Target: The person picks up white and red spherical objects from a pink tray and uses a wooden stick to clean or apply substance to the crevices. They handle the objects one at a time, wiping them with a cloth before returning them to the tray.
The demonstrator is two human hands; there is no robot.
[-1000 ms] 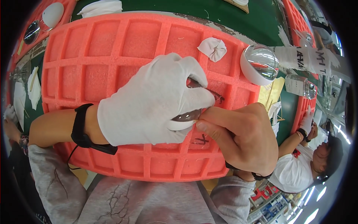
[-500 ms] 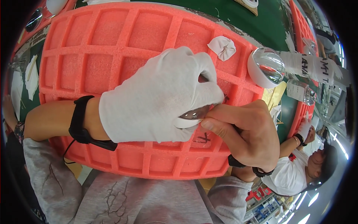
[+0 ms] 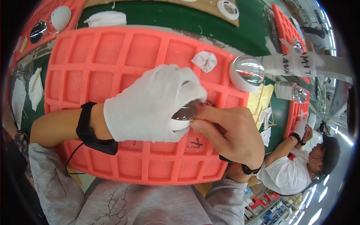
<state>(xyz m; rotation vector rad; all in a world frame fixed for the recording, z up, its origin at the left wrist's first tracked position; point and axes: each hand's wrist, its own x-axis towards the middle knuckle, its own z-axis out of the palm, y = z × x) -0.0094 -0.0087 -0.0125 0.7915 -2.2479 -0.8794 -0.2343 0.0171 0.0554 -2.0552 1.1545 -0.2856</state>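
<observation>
My left hand, in a white glove, is wrapped round a small white rounded part with a dark glossy face. Most of that part is hidden inside the glove. My bare right hand has thumb and forefinger pinched together at the edge of the dark face. Whatever lies between these fingertips is too small to make out. Both hands are above a red foam tray divided into square compartments. In one far compartment sits a crumpled white cloth.
A glossy silver-and-white dome stands at the tray's right edge, beside a taped arm. Farther right is a clear bottle. A mirror-like disc and white shell lie far left. A co-worker is at the right.
The view has shifted, so the tray's far side and the table behind it show more. Both hands keep their hold, and the dark face is slightly more exposed.
</observation>
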